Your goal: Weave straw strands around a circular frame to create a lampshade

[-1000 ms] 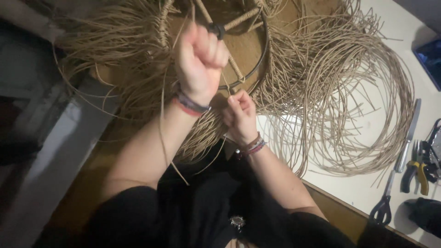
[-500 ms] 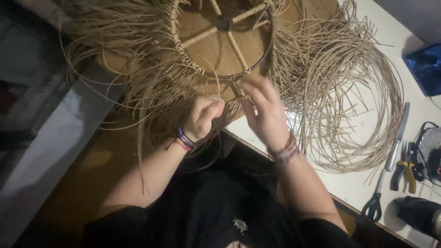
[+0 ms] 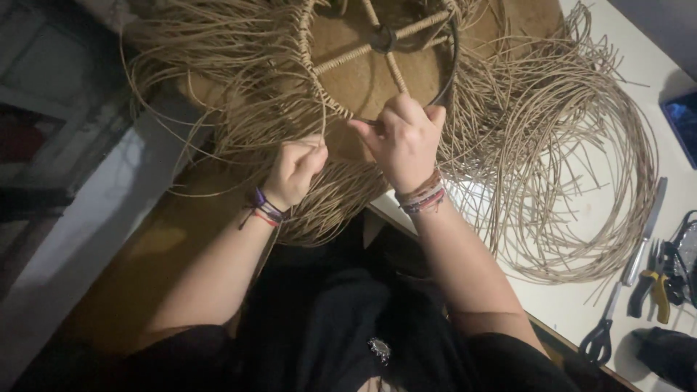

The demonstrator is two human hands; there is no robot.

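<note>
Left hand point(image 3: 294, 168): fist closed on cane strands point(image 3: 239, 109), now drawn tight.
Right hand point(image 3: 403, 138): has shifted onto the dark ring point(image 3: 450, 72), gripping it.
Frame: spoked hoop point(image 3: 381, 40) on table point(image 3: 573, 305), wrapping continues.
Beyond: scissors point(image 3: 617, 305), idle.

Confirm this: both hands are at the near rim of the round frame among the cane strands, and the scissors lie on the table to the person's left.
Not quite. The scissors lie on the white table to the person's right, as the head view shows. The rest holds: the left hand and right hand work at the near rim of the frame among the cane strands.
</note>
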